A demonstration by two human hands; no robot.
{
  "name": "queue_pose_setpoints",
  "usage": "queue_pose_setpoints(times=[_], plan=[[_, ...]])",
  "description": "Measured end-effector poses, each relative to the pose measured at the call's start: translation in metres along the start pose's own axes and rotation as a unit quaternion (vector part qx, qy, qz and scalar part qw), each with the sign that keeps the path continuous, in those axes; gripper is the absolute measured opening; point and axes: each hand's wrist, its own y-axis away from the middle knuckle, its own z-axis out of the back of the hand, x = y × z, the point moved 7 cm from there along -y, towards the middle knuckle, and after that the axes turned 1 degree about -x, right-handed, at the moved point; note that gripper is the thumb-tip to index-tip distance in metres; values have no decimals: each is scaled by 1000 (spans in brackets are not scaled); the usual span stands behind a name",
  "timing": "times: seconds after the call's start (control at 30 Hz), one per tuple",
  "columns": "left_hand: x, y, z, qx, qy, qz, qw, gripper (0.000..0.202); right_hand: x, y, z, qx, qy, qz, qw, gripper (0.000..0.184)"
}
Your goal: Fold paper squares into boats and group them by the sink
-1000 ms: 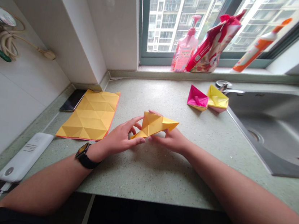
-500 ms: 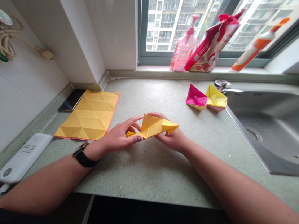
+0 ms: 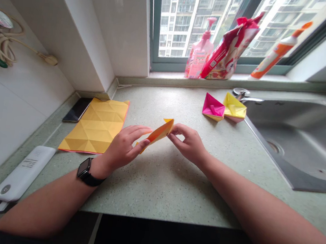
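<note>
Between my hands, above the counter, is a folded piece of orange-yellow origami paper [image 3: 160,132], tilted up to the right. My left hand [image 3: 126,143] grips its lower left end, thumb on the near side and fingers behind. At the upper right end, my right hand [image 3: 188,141] pinches the edge with thumb and curled fingers. Left of my left hand lies creased yellow paper [image 3: 95,125] with a pink-red edge showing beneath. Two folded paper pieces stand at the back right, one magenta [image 3: 214,106] and one yellow [image 3: 234,107], side by side.
A dark phone [image 3: 77,109] lies partly beside the creased paper. The white power bank [image 3: 24,172] with a cable is at the left edge. A steel sink [image 3: 280,182] is set in at right. On the sill stand a pink pump bottle [image 3: 199,59], a red bag [image 3: 229,51] and an orange-white bottle [image 3: 278,55].
The orange-yellow paper has turned, its broad face now seen nearly edge-on. My right hand has come from behind it to pinch its right end.
</note>
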Motion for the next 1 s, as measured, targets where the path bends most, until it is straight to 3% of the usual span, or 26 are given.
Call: queue_pose_setpoints(times=[0.1,0.27,0.43,0.6,0.7,0.77,0.87,1.0], plan=[[-1,-1,4,-21,-19,-10,1000,33,4,1,-5,26,2,25,999,13],[1,3,-2,25,-42,-20,999,38,14,7,-11,71,-39,75,994,9],[3,5,1,2,-64,11,998,31,7,15,-22,107,-70,32,991,76],[4,3,0,-23,-97,68,993,35,2,20,-38,158,-51,-18,986,104],[3,1,-10,2,-71,89,993,37,1,19,-44,154,-36,-47,986,100],[4,0,-17,17,-46,104,993,38,0,18,-44,140,-21,-67,988,87],[11,-1,-21,24,-14,125,992,41,-1,15,-37,106,-6,-78,991,62],[26,-1,-19,24,12,160,987,47,-6,10,-23,66,11,-69,995,50]])
